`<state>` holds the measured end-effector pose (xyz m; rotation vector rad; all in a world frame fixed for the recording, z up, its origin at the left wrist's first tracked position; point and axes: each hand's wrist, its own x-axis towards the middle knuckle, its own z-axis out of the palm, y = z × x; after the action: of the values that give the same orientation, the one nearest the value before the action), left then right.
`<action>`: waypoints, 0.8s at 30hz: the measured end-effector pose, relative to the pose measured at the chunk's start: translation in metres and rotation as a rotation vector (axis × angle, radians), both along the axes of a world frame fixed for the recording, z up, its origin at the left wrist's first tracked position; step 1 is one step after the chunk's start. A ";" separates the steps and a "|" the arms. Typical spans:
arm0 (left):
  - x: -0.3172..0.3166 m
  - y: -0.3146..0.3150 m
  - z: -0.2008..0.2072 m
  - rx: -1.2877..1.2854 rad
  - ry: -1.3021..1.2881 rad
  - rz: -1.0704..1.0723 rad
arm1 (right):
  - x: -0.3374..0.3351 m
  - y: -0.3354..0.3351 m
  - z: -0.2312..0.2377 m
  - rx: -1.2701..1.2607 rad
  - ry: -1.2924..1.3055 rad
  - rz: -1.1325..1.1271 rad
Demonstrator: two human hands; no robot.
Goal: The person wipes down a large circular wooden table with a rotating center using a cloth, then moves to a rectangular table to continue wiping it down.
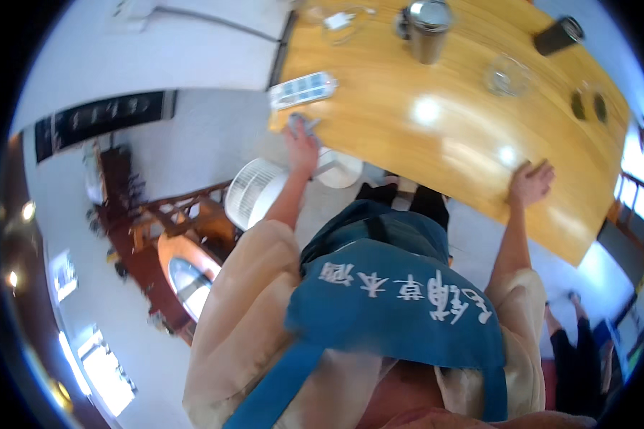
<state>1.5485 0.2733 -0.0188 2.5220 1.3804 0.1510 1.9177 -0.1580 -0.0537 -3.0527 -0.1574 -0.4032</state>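
Note:
My left hand [304,151] is at the near left corner of a yellow wooden table [386,107]. Its fingers are closed on a crumpled grey cloth [302,124] that lies against the tabletop. Just beyond the cloth is a white oblong strip with blue-grey panels [303,90]. Toward the right end of the near edge, my right hand [532,184] rests on the wood, fingers apart and slightly bent, holding nothing. A blue apron [401,300] covers my front between the two arms.
Farther back stand a metal-lidded tumbler [427,36], a clear glass dish [508,76] and a black cylinder [558,36]. Sunglasses [588,106] lie at the right, a white charger [338,21] at the far left. Below the left corner is a white fan [254,191]. Someone in black trousers [579,361] is behind right.

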 end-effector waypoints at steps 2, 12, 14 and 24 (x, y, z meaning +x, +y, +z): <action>-0.005 -0.005 -0.006 -0.027 0.038 0.052 | -0.005 0.013 0.017 -0.054 0.072 0.017; 0.084 -0.141 0.023 -0.070 0.091 -0.761 | -0.005 0.014 0.011 0.080 0.096 -0.037; 0.114 -0.167 0.030 -0.116 0.038 -0.909 | -0.003 0.017 0.018 0.106 0.090 -0.024; 0.220 -0.142 0.025 0.002 -0.097 -0.910 | -0.008 0.010 0.027 0.251 0.104 -0.031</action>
<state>1.7685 0.1310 0.0062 2.8129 0.1110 0.0870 1.9096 -0.1482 -0.0268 -2.8229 -0.0493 -0.2443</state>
